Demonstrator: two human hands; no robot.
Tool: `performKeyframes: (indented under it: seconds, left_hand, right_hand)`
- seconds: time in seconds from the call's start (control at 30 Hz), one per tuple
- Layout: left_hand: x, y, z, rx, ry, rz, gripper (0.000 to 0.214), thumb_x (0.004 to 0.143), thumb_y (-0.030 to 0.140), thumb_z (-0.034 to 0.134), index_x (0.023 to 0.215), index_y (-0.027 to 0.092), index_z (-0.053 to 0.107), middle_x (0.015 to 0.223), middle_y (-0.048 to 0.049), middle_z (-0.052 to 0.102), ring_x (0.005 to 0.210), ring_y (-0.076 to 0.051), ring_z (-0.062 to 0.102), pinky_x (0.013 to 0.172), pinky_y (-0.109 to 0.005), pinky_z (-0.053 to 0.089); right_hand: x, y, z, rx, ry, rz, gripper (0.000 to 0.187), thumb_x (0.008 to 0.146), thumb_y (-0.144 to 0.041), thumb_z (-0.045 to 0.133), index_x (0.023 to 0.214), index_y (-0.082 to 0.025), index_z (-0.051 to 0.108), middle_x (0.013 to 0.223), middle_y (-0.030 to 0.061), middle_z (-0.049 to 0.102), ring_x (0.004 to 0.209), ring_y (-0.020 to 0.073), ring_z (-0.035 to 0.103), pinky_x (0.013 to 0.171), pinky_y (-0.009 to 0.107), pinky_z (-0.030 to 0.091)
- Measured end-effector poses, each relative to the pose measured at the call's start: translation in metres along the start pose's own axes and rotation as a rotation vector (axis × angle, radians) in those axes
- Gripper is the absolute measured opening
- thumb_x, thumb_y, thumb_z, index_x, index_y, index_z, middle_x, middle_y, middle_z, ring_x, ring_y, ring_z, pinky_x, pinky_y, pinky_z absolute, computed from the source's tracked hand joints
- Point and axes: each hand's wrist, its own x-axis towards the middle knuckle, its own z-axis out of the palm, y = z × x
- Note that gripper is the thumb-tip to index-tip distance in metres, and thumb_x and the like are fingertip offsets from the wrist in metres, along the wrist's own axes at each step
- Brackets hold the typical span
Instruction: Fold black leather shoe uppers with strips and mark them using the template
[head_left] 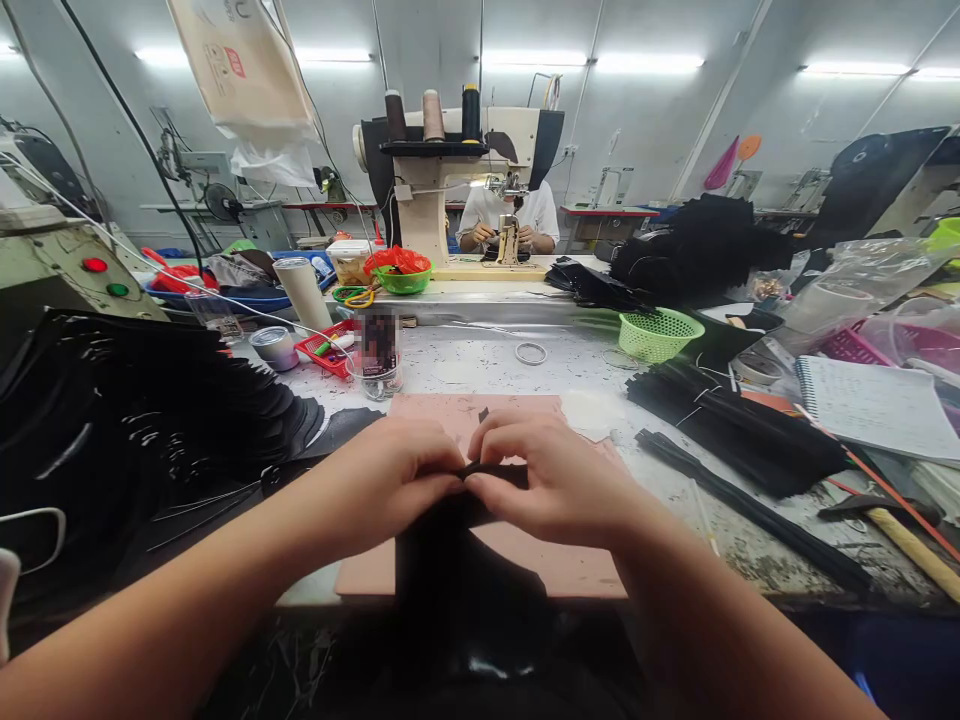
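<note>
Both my hands meet at the middle of the worktable over a pinkish board (577,560). My left hand (390,465) pinches the edge of a black piece of material (465,570), thumb below and fingers above. Right beside it, my right hand (551,475) grips the same edge between thumb and curled fingers. The piece hangs down towards me past the front edge of the board, its lower end lost in dark surroundings. Whether it is leather or fabric I cannot tell.
To the left rises a big stack of black pieces (172,400). On the right lie black strips (757,510), a hammer (907,540), a notebook (877,400) and a green basket (652,335). A sewing machine (427,200) stands ahead, with a person (544,215) working behind it.
</note>
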Motion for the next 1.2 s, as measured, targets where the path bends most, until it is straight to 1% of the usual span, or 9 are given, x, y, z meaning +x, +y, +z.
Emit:
performKeyframes:
  seconds: [0.17, 0.37, 0.43, 0.6, 0.77, 0.87, 1.0, 1.1, 1.2]
  left_hand:
    - [0.001, -0.005, 0.008, -0.325, 0.093, -0.091, 0.012, 0.072, 0.025, 0.058, 0.072, 0.018, 0.067, 0.068, 0.0011, 0.068, 0.067, -0.014, 0.059, 0.064, -0.024, 0.044]
    - [0.002, -0.008, 0.017, -0.419, 0.235, -0.075, 0.009, 0.066, 0.024, 0.063, 0.068, 0.017, 0.068, 0.069, -0.0012, 0.069, 0.068, -0.015, 0.060, 0.067, -0.026, 0.046]
    - [0.003, -0.010, 0.016, -0.443, 0.226, -0.045, 0.009, 0.067, 0.024, 0.063, 0.070, 0.017, 0.068, 0.070, -0.0011, 0.069, 0.069, -0.015, 0.060, 0.067, -0.025, 0.046]
    - [0.004, -0.013, 0.011, -0.390, 0.103, 0.001, 0.011, 0.073, 0.022, 0.057, 0.078, 0.018, 0.065, 0.069, 0.0019, 0.063, 0.067, -0.012, 0.055, 0.064, -0.022, 0.043]
    - [0.005, -0.007, 0.005, -0.248, -0.012, 0.007, 0.010, 0.075, 0.023, 0.053, 0.072, 0.017, 0.060, 0.066, 0.0037, 0.056, 0.064, -0.011, 0.049, 0.060, -0.021, 0.039]
    - [0.007, -0.005, 0.004, -0.294, 0.036, -0.048, 0.015, 0.075, 0.027, 0.052, 0.068, 0.017, 0.059, 0.064, 0.0032, 0.055, 0.063, -0.011, 0.049, 0.059, -0.022, 0.039]
    - [0.008, -0.007, 0.003, -0.324, 0.083, -0.085, 0.015, 0.073, 0.028, 0.052, 0.071, 0.016, 0.061, 0.061, 0.0036, 0.053, 0.060, -0.011, 0.047, 0.056, -0.022, 0.038]
    - [0.010, -0.008, 0.003, -0.332, 0.093, -0.046, 0.015, 0.073, 0.026, 0.052, 0.075, 0.016, 0.063, 0.058, 0.0049, 0.049, 0.054, -0.009, 0.043, 0.050, -0.020, 0.035]
    - [0.011, -0.010, 0.004, -0.373, 0.086, 0.007, 0.014, 0.073, 0.024, 0.052, 0.077, 0.017, 0.064, 0.059, 0.0053, 0.048, 0.055, -0.008, 0.042, 0.051, -0.019, 0.034]
  right_hand:
    - [0.001, 0.006, -0.003, 0.108, 0.014, -0.007, 0.020, 0.071, -0.008, 0.051, 0.053, -0.017, 0.049, 0.079, 0.0019, 0.062, 0.073, 0.0132, 0.056, 0.066, 0.024, 0.041]
    - [0.005, 0.007, -0.006, 0.146, -0.012, -0.014, 0.025, 0.068, -0.004, 0.048, 0.046, -0.015, 0.043, 0.081, 0.0015, 0.059, 0.073, 0.0122, 0.053, 0.067, 0.024, 0.040]
    - [0.005, 0.008, -0.008, 0.145, -0.013, -0.012, 0.024, 0.069, -0.004, 0.049, 0.048, -0.015, 0.047, 0.082, 0.0018, 0.058, 0.075, 0.0121, 0.053, 0.068, 0.024, 0.040]
    - [0.003, 0.008, -0.008, 0.101, -0.043, -0.003, 0.020, 0.077, -0.011, 0.053, 0.058, -0.015, 0.057, 0.086, 0.0023, 0.057, 0.083, 0.0137, 0.054, 0.073, 0.025, 0.040]
    - [-0.001, 0.005, -0.003, 0.014, 0.007, -0.003, 0.019, 0.076, -0.011, 0.053, 0.058, -0.015, 0.056, 0.083, 0.0020, 0.058, 0.075, 0.0130, 0.054, 0.067, 0.026, 0.040]
    - [-0.002, 0.007, -0.003, 0.034, 0.062, -0.032, 0.015, 0.072, -0.011, 0.056, 0.058, -0.015, 0.055, 0.079, 0.0021, 0.060, 0.074, 0.0137, 0.055, 0.066, 0.025, 0.041]
    - [-0.001, 0.015, -0.006, 0.102, 0.106, -0.055, 0.013, 0.071, -0.008, 0.054, 0.060, -0.016, 0.055, 0.078, 0.0014, 0.063, 0.073, 0.0132, 0.055, 0.065, 0.024, 0.041]
    - [-0.001, 0.018, -0.006, 0.117, 0.117, -0.067, 0.014, 0.072, -0.007, 0.053, 0.062, -0.016, 0.057, 0.079, 0.0014, 0.063, 0.074, 0.0133, 0.055, 0.065, 0.024, 0.041]
    - [0.000, 0.017, -0.005, 0.122, 0.097, -0.063, 0.019, 0.071, -0.006, 0.052, 0.056, -0.016, 0.054, 0.081, 0.0013, 0.061, 0.075, 0.0127, 0.054, 0.065, 0.024, 0.041]
